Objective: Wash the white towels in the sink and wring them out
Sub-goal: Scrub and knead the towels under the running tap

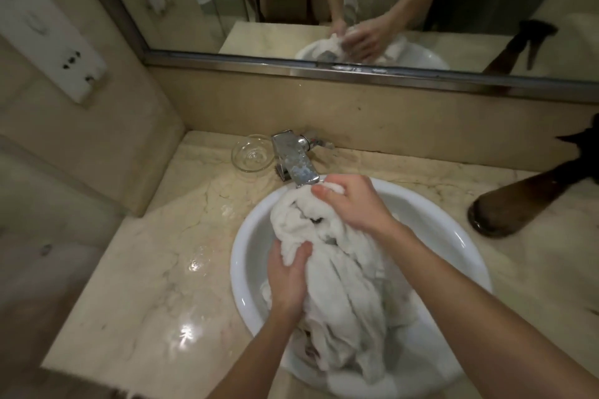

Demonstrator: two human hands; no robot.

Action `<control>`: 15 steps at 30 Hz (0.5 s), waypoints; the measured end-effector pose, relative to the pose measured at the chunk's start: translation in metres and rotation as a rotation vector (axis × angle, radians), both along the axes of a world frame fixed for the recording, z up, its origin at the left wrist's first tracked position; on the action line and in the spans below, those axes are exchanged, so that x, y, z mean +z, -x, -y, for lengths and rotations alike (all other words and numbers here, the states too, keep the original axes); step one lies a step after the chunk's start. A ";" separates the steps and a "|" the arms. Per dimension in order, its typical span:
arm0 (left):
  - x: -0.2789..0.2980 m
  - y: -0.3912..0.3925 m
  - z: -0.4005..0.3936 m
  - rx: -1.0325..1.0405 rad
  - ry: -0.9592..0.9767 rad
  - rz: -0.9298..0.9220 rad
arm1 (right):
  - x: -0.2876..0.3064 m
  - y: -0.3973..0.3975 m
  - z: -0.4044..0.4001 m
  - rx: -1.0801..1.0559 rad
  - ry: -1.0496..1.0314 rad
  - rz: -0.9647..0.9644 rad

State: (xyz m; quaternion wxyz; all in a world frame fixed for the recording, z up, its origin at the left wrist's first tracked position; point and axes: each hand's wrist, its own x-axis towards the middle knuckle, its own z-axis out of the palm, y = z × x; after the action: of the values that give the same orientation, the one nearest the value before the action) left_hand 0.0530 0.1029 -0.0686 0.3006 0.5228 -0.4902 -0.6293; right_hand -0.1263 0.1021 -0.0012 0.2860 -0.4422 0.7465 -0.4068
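Nearest, white towels (346,301) lie heaped in the round white sink (249,236), bunched and twisted into long wet-looking folds, grey in the creases, spilling over the near rim. Left hand (287,282) grips a fold on the pile's left side, fingers curled into the cloth. Right hand (353,201) clutches the top end of the bundle, fingers closed round a wad of it, right at the spout of the chrome faucet (295,159). Marble counter (146,269) shows wet glints left of the sink. Clear glass dish (252,154) sits just left of the faucet. Dark brown object (525,201), blurred, lies on the counter at right. Mirror (291,3) behind reflects hands and towels.
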 end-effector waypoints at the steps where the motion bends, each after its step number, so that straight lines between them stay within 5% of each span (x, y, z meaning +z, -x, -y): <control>1: 0.006 0.000 -0.007 -0.020 0.025 -0.006 | 0.006 0.002 0.004 0.038 -0.030 -0.013; 4: 0.010 0.003 -0.015 -0.113 -0.015 0.097 | -0.003 0.015 0.000 0.092 -0.180 -0.116; 8: 0.009 0.007 0.001 -0.233 0.011 0.537 | -0.059 0.007 -0.048 0.236 -0.693 -0.383; 12: 0.009 0.009 0.022 -0.381 0.350 0.913 | -0.078 -0.015 -0.081 0.089 -0.688 -0.434; 15: 0.009 0.025 0.034 -0.649 0.683 0.980 | -0.073 -0.031 -0.086 -0.091 -0.646 -0.456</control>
State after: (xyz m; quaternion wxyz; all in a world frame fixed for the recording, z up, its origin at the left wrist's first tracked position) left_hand 0.0278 0.0684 -0.0598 -0.0120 0.4496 -0.8732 -0.1878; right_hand -0.0952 0.1885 -0.0747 0.2190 -0.3751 0.8991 -0.0546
